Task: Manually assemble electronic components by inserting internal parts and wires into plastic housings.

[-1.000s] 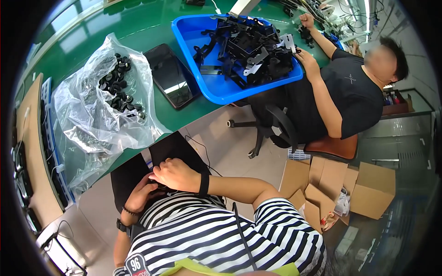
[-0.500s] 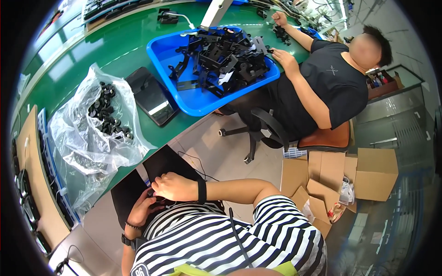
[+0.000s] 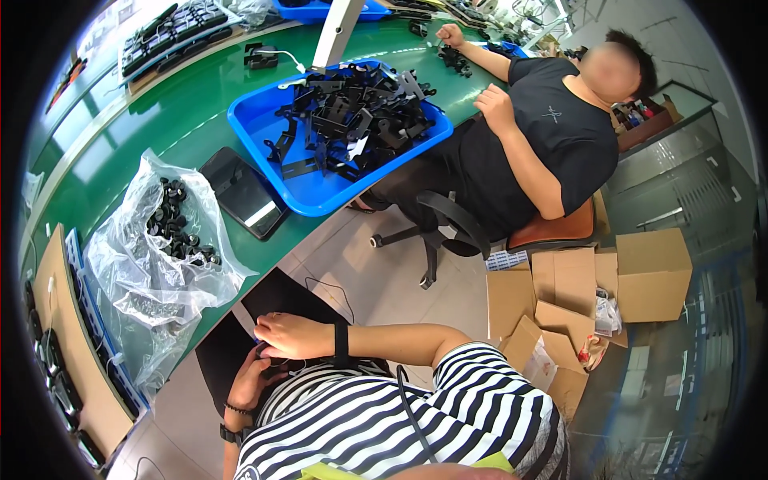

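Close together over my lap, both my hands work at something small and dark, mostly covered by the fingers. My right hand (image 3: 293, 335), with a black band at its wrist, is closed from above, fingertips pinched together. Just below it, my left hand (image 3: 250, 382) curls its fingers and thumb around the same spot. Nearest to them on the green table lies a clear plastic bag (image 3: 132, 276), spread open, with several small round black parts (image 3: 170, 220) on it. Beside the bag lies a black tablet-like slab (image 3: 242, 192).
A blue tray (image 3: 316, 202) heaped with black metal brackets (image 3: 352, 120) stands at the table's edge. A seated co-worker (image 3: 544, 140) is at the right, behind a chair (image 3: 452, 224). Cardboard boxes (image 3: 652, 276) stand on the floor at right. A board with black devices (image 3: 60, 372) is at left.
The view has shifted slightly. The co-worker's nearer hand has come away from the brackets and is now raised beside the tray. My hands stay together, with little visible change.
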A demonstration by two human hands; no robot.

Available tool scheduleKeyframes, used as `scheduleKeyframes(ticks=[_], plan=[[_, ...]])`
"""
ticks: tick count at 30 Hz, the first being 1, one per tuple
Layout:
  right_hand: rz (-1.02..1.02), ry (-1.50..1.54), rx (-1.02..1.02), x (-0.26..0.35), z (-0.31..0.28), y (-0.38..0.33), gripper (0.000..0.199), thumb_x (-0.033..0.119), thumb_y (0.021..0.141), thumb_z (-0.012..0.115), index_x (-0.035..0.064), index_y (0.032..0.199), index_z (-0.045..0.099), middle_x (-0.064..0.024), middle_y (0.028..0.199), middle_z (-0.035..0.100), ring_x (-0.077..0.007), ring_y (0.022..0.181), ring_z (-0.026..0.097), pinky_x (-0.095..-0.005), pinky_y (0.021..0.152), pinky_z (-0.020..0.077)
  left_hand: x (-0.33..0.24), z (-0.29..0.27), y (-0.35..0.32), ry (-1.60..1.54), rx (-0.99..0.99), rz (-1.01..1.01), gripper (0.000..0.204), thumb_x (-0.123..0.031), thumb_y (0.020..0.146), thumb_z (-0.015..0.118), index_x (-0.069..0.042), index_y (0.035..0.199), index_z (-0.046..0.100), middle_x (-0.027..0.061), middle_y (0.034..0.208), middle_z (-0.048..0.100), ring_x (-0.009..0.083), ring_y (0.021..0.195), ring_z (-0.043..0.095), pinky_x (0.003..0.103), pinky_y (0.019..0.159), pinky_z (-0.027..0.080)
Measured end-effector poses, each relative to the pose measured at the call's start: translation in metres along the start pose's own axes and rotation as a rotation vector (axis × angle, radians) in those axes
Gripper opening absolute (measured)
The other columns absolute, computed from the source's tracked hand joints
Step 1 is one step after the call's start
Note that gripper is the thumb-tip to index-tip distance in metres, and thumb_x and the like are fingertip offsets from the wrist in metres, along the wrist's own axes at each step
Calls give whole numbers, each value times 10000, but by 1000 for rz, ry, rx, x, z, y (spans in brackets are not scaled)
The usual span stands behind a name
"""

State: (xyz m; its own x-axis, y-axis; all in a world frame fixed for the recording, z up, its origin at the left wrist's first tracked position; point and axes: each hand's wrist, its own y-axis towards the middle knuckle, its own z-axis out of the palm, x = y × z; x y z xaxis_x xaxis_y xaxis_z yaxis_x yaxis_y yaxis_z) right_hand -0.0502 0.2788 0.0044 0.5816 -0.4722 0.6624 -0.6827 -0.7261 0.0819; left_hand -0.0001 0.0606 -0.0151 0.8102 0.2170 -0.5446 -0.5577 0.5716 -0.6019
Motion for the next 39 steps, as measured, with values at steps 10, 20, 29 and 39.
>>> scheduleKeyframes(ticks=[10,20,29,39], plan=[[82,118,-21,2,-1,-7,225,184,898,663,28,1048,601,-141,992,574,-336,980,583,-447,900,463,-8,24,-1,20,26,29,490,-152,949,510,-64,1421,412,122,1276,583,279,1121,601,461,984,508],[-18,127,-63,14,-8,-40,236,175,889,650,6,1053,637,-180,1000,630,-370,973,617,-466,870,483,1,32,-2,211,102,37,484,-204,926,534,-89,1389,453,84,1263,585,240,1141,578,465,999,463],[22,168,-154,29,-7,-64,233,162,897,638,-11,1054,639,-189,1001,657,-381,965,629,-462,858,494,9,46,-9,238,140,70,408,-178,956,517,-79,1350,478,93,1241,597,248,1097,592,446,986,475],[87,109,-156,34,-2,-63,203,151,922,606,-6,1049,630,-200,989,670,-397,941,640,-471,838,506,16,53,-16,180,131,101,368,-172,962,496,-77,1318,490,94,1229,594,242,1083,594,434,970,483]])
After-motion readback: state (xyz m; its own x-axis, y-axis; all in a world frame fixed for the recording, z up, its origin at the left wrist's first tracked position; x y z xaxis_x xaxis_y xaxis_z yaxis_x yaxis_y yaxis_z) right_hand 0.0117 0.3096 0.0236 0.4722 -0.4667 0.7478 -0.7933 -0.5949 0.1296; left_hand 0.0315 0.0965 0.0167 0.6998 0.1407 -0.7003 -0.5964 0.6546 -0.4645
